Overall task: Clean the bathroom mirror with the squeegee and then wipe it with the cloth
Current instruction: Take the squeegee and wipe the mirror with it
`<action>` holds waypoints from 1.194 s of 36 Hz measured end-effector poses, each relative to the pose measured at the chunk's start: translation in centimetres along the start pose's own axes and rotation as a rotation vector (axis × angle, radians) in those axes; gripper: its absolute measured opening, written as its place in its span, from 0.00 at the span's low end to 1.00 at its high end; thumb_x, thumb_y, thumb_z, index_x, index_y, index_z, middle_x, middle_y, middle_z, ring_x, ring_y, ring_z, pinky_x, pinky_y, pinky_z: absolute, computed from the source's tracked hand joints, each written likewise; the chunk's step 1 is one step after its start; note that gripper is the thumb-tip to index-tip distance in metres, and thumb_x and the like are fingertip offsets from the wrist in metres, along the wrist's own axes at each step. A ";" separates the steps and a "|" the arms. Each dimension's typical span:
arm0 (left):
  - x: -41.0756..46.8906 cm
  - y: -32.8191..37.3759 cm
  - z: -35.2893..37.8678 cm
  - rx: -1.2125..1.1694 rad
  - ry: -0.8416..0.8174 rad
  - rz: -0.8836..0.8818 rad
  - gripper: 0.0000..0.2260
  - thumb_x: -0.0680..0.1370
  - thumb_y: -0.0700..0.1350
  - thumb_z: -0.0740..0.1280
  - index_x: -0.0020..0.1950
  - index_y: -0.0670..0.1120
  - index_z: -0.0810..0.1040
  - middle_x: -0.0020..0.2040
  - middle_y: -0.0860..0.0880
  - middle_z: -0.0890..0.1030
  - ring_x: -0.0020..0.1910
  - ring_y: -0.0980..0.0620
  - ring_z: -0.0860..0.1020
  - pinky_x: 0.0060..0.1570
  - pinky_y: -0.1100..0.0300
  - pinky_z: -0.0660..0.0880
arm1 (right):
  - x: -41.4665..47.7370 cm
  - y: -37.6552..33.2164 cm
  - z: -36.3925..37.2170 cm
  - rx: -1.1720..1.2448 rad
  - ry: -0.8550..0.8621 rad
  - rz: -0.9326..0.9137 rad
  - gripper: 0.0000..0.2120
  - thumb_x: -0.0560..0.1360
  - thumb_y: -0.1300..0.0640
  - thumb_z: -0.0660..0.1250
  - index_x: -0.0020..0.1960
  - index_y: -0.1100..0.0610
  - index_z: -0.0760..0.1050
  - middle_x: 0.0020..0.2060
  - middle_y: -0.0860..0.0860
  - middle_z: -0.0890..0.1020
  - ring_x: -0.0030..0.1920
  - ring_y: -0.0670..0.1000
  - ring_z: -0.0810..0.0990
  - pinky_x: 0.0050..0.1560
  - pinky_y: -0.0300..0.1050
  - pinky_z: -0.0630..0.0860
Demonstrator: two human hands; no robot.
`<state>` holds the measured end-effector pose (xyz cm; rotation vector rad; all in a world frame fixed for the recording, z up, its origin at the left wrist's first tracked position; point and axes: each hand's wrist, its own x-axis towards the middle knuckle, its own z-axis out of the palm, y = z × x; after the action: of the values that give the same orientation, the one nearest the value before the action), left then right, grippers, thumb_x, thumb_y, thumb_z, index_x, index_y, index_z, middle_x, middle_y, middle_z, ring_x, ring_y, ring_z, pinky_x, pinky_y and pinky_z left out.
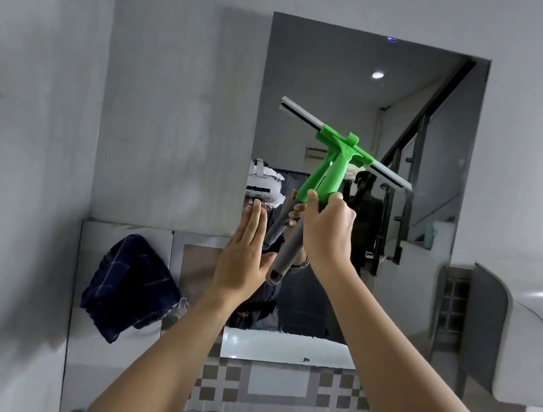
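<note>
— What's nearest to you?

— Two bare forearms coming up from the bottom edge, both cut off before the elbow. Two hands, one tool between them.

— And the hands?

— The right hand [327,228] is clenched around the squeegee [333,160], its grip at the point where the green plastic meets the grey handle. The left hand [244,254] is released, fingers straight and held together, palm turned toward the handle's lower end. It is just beside the handle; I can't tell whether it touches.

— How does the squeegee sit?

— Tilted. One blade bar, slanting from upper left down to lower right, held in front of the mirror [358,89] about its middle. Whether the rubber edge meets the glass I can't make out. The open grey end of the handle points down and left.

— The cloth?

— One dark blue cloth [130,285] with thin pale checks, draped left of the mirror's lower left corner on the tiled wall [265,383]. What it hangs from is mostly hidden under it.

— Farther back?

— One mirror, upright on the wall. Its lower part is hidden behind the arms. In the glass there are stair rails, one ceiling light and dim figures, hard to read. At the right edge, one white fixture [523,329], cut off by the frame.
</note>
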<state>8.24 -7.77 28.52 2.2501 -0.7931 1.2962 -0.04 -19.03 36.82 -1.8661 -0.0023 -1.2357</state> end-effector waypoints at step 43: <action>0.3 2.3 -0.2 0.049 -0.045 -0.177 0.37 0.78 0.47 0.62 0.74 0.45 0.37 0.71 0.55 0.31 0.70 0.57 0.34 0.65 0.61 0.59 | 5.5 3.9 -11.2 -0.669 -0.102 -0.375 0.14 0.78 0.54 0.57 0.63 0.53 0.68 0.47 0.56 0.78 0.48 0.58 0.76 0.51 0.52 0.66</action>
<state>6.71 -9.40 29.08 2.3361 -0.5673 1.1988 -3.87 -31.15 39.72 -2.5952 0.0069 -1.5142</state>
